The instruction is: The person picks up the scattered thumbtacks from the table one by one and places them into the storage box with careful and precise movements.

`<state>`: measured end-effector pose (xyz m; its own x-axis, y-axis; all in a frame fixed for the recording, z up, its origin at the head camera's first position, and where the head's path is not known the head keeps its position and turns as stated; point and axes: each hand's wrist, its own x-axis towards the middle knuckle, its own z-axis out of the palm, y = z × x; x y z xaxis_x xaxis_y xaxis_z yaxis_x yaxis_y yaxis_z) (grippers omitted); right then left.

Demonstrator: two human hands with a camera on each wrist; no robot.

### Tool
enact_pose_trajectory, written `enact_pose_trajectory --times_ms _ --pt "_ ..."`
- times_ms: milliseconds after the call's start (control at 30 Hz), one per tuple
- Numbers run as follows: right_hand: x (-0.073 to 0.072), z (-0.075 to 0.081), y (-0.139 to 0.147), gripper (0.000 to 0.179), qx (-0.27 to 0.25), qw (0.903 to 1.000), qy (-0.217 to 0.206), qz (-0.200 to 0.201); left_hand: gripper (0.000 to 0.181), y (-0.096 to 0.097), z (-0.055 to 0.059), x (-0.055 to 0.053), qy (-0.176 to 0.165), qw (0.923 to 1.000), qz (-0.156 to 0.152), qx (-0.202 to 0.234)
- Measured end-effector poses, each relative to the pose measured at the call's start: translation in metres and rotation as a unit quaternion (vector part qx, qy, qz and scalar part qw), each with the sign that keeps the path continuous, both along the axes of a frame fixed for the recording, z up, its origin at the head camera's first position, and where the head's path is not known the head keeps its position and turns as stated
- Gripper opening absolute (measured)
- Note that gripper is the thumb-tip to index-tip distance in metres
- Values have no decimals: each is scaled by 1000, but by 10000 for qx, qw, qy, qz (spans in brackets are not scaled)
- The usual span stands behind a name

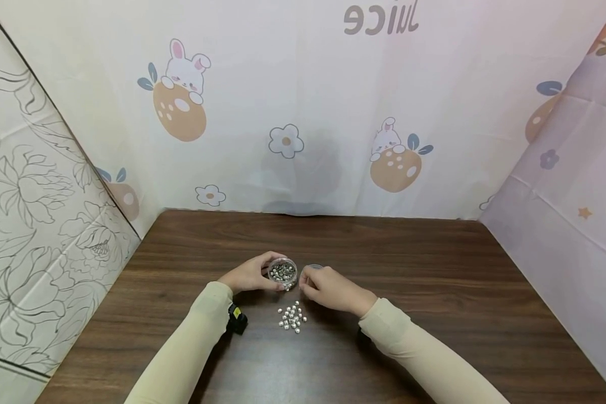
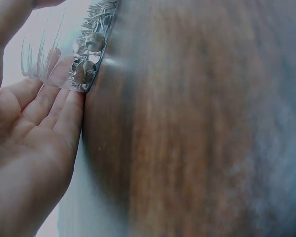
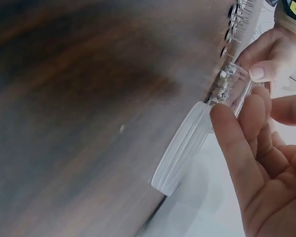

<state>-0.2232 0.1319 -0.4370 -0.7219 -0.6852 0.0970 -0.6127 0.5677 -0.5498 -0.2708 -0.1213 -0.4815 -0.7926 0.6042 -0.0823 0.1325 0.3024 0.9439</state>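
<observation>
My left hand point(image 1: 252, 274) grips a clear round jar point(image 1: 295, 268) from its left side, thumb at the near side and fingers behind. Silver thumbtacks point(image 1: 283, 272) fill the bottom of the jar; their domed heads and points show through the wall in the left wrist view. Just right of the jar is my right hand point(image 1: 333, 289), fingers loosely bent, nothing visible between them. Its fingertips overlap the jar in the right wrist view. A clear screw lid point(image 3: 181, 148) lies on the table behind the right hand. Loose thumbtacks point(image 1: 291, 316) are scattered in front of the jar.
The brown wooden table point(image 1: 434, 292) extends on both sides of the hands. A patterned curtain point(image 1: 323, 101) hangs along its back edge. On the left wrist sits a black device point(image 1: 237, 320) with a yellow label.
</observation>
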Motion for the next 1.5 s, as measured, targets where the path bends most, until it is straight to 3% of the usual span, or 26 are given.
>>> enact_pose_trajectory --times_ms 300,667,1167,1500 --pt "-9 3 -15 7 -185 9995 28 -239 68 -1 0 0 40 10000 -7 -63" --pt "-22 8 -32 8 -98 9997 148 -144 67 -3 1 0 -107 9999 -90 57" --pt "-27 4 -41 12 207 9996 29 -179 67 -2 0 -1 -96 9998 -140 53" --pt "-19 7 -31 9 40 9998 31 -191 66 -2 2 1 2 10000 -36 -43"
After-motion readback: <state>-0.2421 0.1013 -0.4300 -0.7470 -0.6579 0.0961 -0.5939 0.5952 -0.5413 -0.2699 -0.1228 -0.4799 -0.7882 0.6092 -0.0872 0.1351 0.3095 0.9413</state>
